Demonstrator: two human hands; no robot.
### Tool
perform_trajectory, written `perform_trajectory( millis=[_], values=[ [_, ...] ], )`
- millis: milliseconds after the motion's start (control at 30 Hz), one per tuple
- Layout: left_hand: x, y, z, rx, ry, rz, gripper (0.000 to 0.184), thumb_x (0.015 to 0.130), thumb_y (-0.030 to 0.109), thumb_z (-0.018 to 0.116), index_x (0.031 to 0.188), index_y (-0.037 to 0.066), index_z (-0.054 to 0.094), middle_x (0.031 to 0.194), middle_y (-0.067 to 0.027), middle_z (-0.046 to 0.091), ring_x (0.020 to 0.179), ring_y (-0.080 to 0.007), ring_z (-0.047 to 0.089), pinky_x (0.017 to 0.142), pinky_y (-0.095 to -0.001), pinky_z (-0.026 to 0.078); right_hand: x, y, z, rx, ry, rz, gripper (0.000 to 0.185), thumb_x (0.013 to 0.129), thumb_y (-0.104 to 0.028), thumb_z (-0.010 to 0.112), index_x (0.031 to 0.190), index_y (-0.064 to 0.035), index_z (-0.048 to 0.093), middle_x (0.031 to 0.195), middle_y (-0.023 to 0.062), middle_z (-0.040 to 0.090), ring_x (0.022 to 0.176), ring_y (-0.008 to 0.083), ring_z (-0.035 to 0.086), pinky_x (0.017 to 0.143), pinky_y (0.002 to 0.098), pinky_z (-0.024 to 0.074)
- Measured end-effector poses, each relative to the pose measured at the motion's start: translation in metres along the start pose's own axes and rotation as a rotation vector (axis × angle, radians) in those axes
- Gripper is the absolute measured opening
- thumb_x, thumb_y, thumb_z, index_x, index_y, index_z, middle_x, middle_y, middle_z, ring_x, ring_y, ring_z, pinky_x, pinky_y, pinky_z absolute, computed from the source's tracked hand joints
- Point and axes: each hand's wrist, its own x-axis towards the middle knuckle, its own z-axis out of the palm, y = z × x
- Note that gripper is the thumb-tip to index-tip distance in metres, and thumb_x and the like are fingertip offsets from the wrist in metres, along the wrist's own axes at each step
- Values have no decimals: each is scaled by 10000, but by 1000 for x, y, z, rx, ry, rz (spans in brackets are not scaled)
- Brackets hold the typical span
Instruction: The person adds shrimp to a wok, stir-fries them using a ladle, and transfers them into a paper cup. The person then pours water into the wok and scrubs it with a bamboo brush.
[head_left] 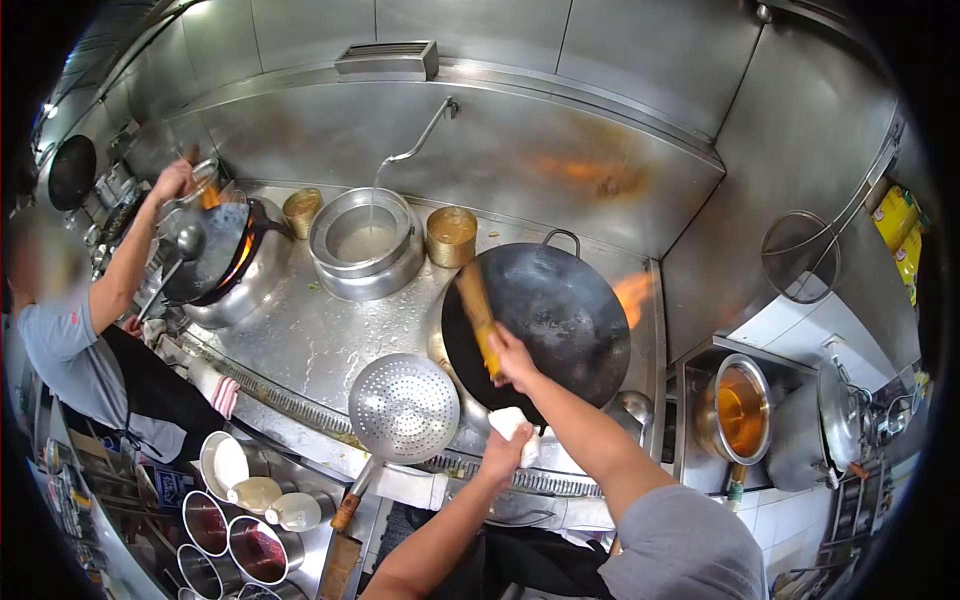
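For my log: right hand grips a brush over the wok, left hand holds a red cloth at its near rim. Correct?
No, the head view shows a white cloth. The right hand grips the brush over the wok; the left hand holds the cloth at its near rim.

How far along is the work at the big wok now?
Seemingly done: the wok shows no food, only a dark, shiny inside. In hand: the right hand holds a brush over its left side; the left hand holds a white cloth at the near rim. Probably left: finishing the brushing, then putting brush and cloth down.
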Motion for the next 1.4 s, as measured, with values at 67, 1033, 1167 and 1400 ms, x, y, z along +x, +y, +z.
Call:
perform_trajectory(
  millis=[67, 1033, 1167, 1400],
  values=[
    [1, -2, -2, -32, 0, -12, 299, 919, 176, 641, 1137, 23, 503, 956, -63, 611, 826, -139, 590, 699, -297, 499, -9, 18, -41, -475, -5, -237, 533, 928, -433, 548, 1419, -271, 421, 1032, 145, 669, 764, 276, 681, 599, 408, 548],
    [-23, 20, 3, 138, 36, 24, 364, 932, 220, 613, 1197, 8, 480, 1028, -75, 599, 922, -163, 575, 822, -323, 480, -48, -67, -256, -865, 1026, -35, 564, 870, -585, 501, 1070, -91, 683, 1022, 214, 679, 1000, 369, 648, 849, 467, 515],
    [-15, 6, -7, 102, -12, 23, 370, 944, 225, 602, 1225, 22, 474, 1055, -71, 593, 949, -157, 568, 840, -316, 472, 9, 3, -172, -955, 645, 48, 528, 918, -519, 462, 1148, -84, 652, 1079, 177, 677, 962, 364, 664, 821, 470, 526],
    [-31, 20, -42, 68, -50, -143, 296, 934, 233, 616, 1143, 39, 535, 942, -29, 614, 812, -115, 587, 713, -287, 499, -77, -7, -92, -776, -169, -85, 526, 903, -483, 575, 1375, -266, 496, 1059, 89, 685, 778, 246, 680, 618, 376, 545]
  ],
)
